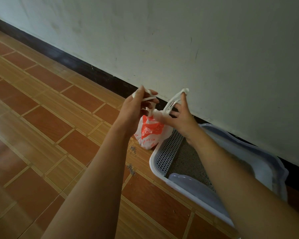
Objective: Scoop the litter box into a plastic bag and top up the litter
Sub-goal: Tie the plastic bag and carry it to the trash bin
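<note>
Forearms: two, bare, reaching forward from the lower edge.
Floor point(50, 135): glossy orange-brown tiles with striped borders, wide and open to the left.
Spilled pellets point(133, 150): two small grey patches just beside the box's left wall.
Litter box point(153, 163): one, white, against the wall with a grid panel point(169, 152) beside grey litter point(185, 163).
Plastic bag point(150, 131): one, white and orange, hanging over the box's far corner.
Left hand point(135, 107): fingers pinch one bag handle.
Right hand point(183, 121): second handle hooked over a raised fingertip, thumb at the bag's neck.
Skirting point(76, 64): dark strip.
Wall point(197, 49): pale, scuffed.
</note>
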Motion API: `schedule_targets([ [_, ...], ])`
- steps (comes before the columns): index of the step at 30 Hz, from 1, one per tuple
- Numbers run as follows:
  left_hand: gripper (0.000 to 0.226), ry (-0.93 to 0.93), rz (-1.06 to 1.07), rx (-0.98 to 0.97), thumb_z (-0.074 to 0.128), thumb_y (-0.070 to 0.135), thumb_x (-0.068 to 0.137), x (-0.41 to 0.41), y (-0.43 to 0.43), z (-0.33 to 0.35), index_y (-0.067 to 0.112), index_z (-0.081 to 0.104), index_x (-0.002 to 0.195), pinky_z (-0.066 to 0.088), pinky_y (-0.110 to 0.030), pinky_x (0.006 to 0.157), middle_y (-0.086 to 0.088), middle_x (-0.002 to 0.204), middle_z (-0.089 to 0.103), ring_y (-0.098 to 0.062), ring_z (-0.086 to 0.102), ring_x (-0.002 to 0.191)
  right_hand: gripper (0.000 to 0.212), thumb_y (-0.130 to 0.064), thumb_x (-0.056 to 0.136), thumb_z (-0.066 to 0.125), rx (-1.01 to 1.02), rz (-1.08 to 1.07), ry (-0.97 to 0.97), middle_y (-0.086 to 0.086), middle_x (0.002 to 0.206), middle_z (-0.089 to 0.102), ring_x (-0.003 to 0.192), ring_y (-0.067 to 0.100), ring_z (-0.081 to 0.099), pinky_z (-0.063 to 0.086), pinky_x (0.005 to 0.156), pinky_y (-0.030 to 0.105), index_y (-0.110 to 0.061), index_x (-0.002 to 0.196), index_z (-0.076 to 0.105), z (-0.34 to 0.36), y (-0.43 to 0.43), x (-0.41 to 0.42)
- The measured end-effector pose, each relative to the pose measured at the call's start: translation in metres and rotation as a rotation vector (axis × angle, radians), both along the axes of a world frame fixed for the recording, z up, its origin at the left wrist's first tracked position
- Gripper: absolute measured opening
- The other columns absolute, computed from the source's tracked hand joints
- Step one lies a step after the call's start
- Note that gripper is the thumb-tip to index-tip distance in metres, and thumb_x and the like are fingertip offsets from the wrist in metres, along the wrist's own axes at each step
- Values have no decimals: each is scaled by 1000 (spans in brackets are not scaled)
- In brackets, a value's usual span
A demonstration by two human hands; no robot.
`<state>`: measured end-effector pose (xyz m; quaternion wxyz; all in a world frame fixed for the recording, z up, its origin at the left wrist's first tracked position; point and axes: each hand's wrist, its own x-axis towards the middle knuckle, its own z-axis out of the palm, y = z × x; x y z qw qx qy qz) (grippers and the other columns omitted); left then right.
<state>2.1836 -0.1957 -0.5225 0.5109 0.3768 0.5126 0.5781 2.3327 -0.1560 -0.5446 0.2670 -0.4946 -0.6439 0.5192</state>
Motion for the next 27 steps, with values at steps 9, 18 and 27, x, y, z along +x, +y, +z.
schedule_targets([
  [9, 24, 166, -165, 108, 47, 29, 96, -2, -1, 15, 16, 58, 114, 47, -14, 67, 5, 92, 63, 4, 60, 72, 31, -29, 88, 61, 321, 83, -499, -10, 64, 48, 62, 4, 47, 32, 58, 19, -20, 62, 47, -4, 2, -19],
  [18, 80, 371, -511, -232, 67, 11, 83, -26, -10, -32, 38, 24, 145, 53, -36, 92, 1, 144, 37, -20, 47, 124, 30, -28, 84, 66, 140, -18, -205, -5, 93, 58, 92, 11, 54, 47, 75, 21, -10, 108, 64, 14, 4, -19],
  [27, 11, 427, -108, -84, 54, 23, 93, -21, -10, -28, 21, 58, 103, 52, -10, 56, 10, 90, 61, -2, 62, 78, 15, -30, 86, 63, -88, 65, 123, 4, 101, 65, 97, 20, 66, 57, 81, 34, -25, 100, 63, 27, 8, -12],
])
